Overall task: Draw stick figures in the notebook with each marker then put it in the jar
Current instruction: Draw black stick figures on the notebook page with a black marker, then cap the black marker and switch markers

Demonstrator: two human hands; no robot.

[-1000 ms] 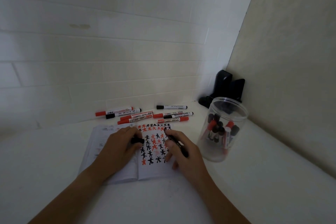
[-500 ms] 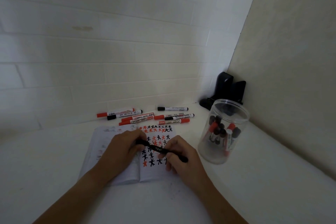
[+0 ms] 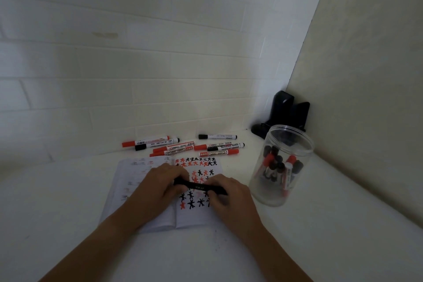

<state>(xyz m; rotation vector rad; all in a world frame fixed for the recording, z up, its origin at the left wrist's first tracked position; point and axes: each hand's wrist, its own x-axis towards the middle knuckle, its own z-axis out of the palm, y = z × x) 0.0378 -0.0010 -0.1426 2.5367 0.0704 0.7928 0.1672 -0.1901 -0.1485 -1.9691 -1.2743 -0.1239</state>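
Black plastic runs crosswise between both hands: a black marker is held level just above the right page of the open notebook, the left hand gripping its left end with fingers curled round it, the right hand pinching the barrel nearer its right end. That two-handed hold along one line suits pressing a cap home, so I judge this marker's drawing finished and the capping in hand, though the cap joint itself is hidden by fingers. Rows of red and black stick figures already fill most of that page, the lower rows partly covered by the hands. On the right, just beside the notebook, stands the clear jar, upright and lidless, holding several red and black markers; its mouth is unobstructed from above, and bare white surface lies between it and the right hand. Farther off, against the tiled wall, the loose markers lie in a row, well away from the hands. A black object sits in the far right corner behind the jar.
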